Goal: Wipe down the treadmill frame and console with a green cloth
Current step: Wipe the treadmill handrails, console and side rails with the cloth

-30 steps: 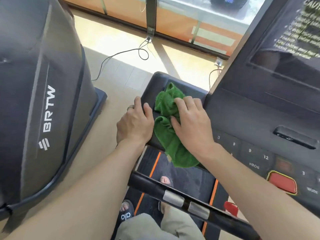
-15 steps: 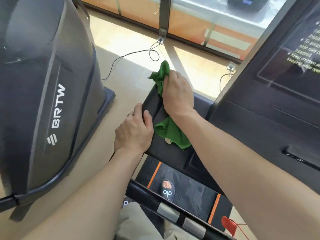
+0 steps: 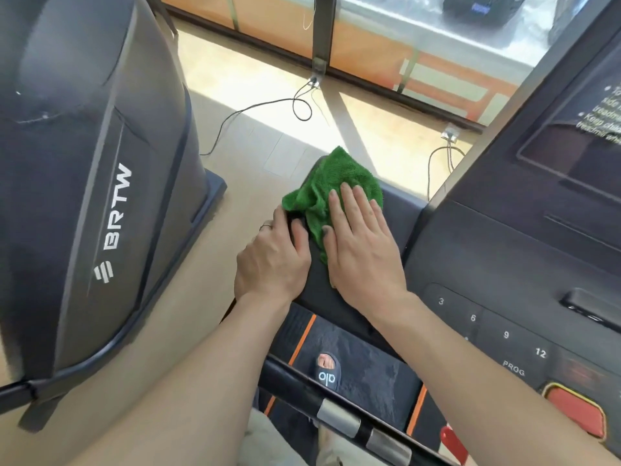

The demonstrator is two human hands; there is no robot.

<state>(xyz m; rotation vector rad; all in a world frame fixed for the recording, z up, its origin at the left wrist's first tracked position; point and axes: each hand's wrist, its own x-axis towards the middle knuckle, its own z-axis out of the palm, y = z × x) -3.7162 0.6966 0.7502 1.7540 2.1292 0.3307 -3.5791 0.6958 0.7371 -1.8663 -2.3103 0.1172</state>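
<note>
The right hand [image 3: 361,243] presses flat, fingers extended, on the crumpled green terry cloth [image 3: 331,186] atop the black plastic console wing [image 3: 400,210]. The left hand [image 3: 272,264] curls around its edge. Risk: overhanging cloth slipping off.

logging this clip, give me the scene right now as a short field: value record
setting: person standing on a treadmill, head view looking down
cloth: green cloth bunched on the console's left wing
right hand: right hand flat, palm down, pressing the cloth
left hand: left hand gripping the wing's left edge, ring visible
console: number keys and red stop button at right, untouched
nearby: grey BRTW machine at left
</note>
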